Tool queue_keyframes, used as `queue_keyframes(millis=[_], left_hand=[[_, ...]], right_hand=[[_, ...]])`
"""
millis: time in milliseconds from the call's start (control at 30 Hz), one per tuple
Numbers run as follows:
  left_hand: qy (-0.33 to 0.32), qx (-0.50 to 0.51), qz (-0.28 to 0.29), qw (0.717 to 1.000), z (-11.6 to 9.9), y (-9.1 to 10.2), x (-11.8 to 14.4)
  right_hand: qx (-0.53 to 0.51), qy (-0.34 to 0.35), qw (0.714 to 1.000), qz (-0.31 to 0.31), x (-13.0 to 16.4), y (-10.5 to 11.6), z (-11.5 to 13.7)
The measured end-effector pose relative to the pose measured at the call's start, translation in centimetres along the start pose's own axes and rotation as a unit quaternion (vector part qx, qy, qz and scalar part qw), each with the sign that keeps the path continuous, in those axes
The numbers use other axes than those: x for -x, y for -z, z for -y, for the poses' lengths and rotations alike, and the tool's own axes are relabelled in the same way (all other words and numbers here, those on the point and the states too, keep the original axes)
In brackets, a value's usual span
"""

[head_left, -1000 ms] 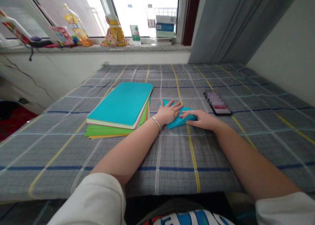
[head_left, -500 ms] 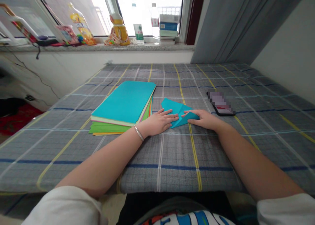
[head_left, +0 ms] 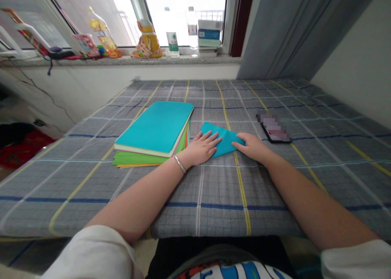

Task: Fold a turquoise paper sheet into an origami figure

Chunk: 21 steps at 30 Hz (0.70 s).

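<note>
A folded sheet of blue paper (head_left: pixel 224 144) lies on the checked cloth in front of me, roughly kite-shaped with creases across it. My left hand (head_left: pixel 203 148) rests flat on its left part, fingers spread and pressing down. At the paper's right tip, my right hand (head_left: pixel 247 146) is closed on the corner, its thumb lying on top of the sheet. Left of the hands sits a stack of coloured paper (head_left: pixel 155 126), blue uppermost, with green and orange sheets sticking out below.
A phone (head_left: pixel 274 128) lies to the right on the checked cloth (head_left: pixel 214 189). Bottles, a tube (head_left: pixel 172 42) and stacked boxes (head_left: pixel 209 34) line the windowsill at the back. A grey curtain (head_left: pixel 284 30) hangs at the right.
The raised flap near my right hand has come down, and the paper now looks flatter there. My right fingers have drawn back slightly toward the tip. The left hand stays on the sheet.
</note>
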<state>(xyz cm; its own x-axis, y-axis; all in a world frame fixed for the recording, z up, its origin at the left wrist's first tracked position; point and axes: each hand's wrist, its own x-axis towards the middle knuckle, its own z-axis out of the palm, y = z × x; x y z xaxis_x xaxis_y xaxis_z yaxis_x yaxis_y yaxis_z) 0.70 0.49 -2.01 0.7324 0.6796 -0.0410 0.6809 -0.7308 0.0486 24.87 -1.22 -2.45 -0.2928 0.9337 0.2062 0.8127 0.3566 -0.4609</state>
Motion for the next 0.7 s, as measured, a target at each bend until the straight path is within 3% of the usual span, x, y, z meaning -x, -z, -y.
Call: queue_keyframes(millis=[167,333,533,700], left_hand=[[-0.046,-0.004,0.034,0.998,0.8,0.7,0.9],[-0.044,-0.006,0.035,0.998,0.8,0.9,1.2],[-0.004,-0.005,-0.026,1.000,0.0,0.2,0.0],[-0.029,0.008,-0.032,0.999,-0.1,-0.2,-1.2]], right_hand=[[-0.034,0.056,0.998,0.004,0.6,0.5,-0.3],[-0.143,0.148,0.972,0.113,0.8,1.6,-0.5],[-0.150,0.131,0.963,0.182,0.7,2.5,-1.4],[-0.140,0.115,0.963,0.202,1.0,3.4,-1.6]])
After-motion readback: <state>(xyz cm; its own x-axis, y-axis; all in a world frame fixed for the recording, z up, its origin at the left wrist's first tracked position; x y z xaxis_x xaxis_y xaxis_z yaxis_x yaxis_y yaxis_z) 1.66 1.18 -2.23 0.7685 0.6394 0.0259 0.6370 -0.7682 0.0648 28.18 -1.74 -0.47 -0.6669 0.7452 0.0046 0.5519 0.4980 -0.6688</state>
